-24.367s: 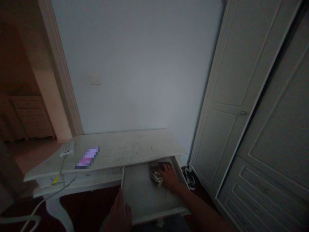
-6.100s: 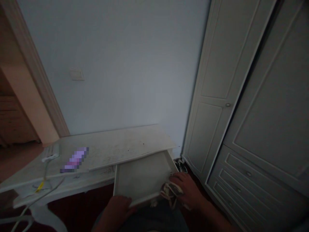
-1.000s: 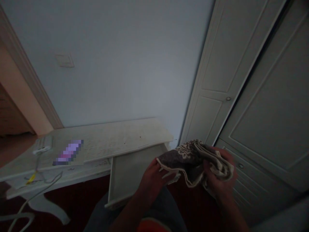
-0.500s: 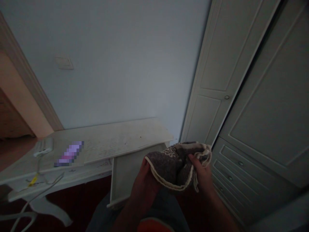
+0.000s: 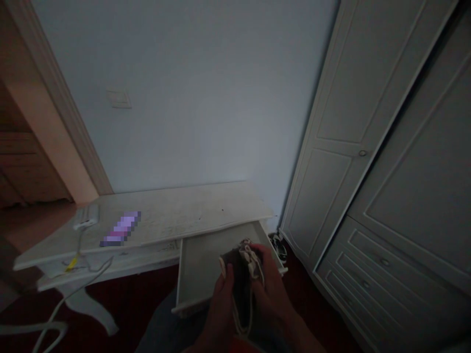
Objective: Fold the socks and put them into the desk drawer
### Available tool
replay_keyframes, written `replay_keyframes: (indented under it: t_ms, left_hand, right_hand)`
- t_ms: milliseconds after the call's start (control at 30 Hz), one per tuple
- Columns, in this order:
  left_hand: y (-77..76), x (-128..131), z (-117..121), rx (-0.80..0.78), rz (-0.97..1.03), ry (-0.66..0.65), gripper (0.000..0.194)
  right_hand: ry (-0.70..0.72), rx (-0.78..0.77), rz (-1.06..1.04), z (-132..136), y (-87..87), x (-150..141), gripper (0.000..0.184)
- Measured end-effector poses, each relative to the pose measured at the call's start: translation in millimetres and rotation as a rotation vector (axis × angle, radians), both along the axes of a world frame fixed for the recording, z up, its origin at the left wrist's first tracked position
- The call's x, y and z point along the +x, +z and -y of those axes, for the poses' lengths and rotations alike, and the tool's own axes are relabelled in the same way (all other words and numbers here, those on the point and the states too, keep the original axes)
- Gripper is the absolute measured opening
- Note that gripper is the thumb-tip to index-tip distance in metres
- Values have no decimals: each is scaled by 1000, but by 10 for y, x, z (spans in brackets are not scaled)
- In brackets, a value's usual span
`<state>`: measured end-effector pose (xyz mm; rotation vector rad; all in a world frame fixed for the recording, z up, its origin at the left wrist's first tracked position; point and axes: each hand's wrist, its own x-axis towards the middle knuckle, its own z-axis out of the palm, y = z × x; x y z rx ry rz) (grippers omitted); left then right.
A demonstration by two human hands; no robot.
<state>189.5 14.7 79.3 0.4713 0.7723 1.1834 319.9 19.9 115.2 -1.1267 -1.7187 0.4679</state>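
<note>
Both hands grip a dark patterned cloth with a pale fringed edge (image 5: 241, 262), bunched up between them over the front of the open white drawer (image 5: 196, 267). My left hand (image 5: 221, 304) closes on the cloth's left side, thumb up against it. My right hand (image 5: 270, 289) closes on its right side, fingers round the fringe. The drawer stands pulled out from under the white desk top (image 5: 172, 215), and its pale bottom is bare beside the cloth.
On the desk's left end lie a white power strip (image 5: 86, 218) with its cable (image 5: 66, 294) trailing to the floor, and a blurred purple item (image 5: 121, 229). A tall white wardrobe (image 5: 386, 162) with lower drawers stands at the right. A doorway (image 5: 33, 147) opens at the left.
The cloth, held up and spread between my hands a second ago, has been gathered into a tight bundle and lowered to the open drawer. The view has tipped slightly downward.
</note>
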Motion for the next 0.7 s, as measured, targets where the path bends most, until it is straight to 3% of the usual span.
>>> replay_keyframes:
  t_ms: [167,267,367,433,533,633,700]
  left_hand:
    - [-94,-14,37,58,-17,104,67]
    - [-107,-69,22,13,55,34,67]
    - [-110,-151,14,27,90,-44,79]
    - [-135,-194,28,55,50,-62,85]
    - [-212,-260,50,34,-83,-41,70]
    - [-316,-463,70,-137,-143,37,63]
    - [-374,-749,99,-229,-227,110,63]
  right_hand:
    - [-50,32,222,65,-116,-182,64]
    - [-62,1,328,92,-116,-246,73]
    - [17,-11,403,114,-116,-297,88]
    - [94,-32,368,144,-124,-327,94]
    - [256,-127,220,207,-154,-339,100]
    - [459,-272,72,200,-245,-275,102]
    - [493,-266,-34,104,-361,-183,95]
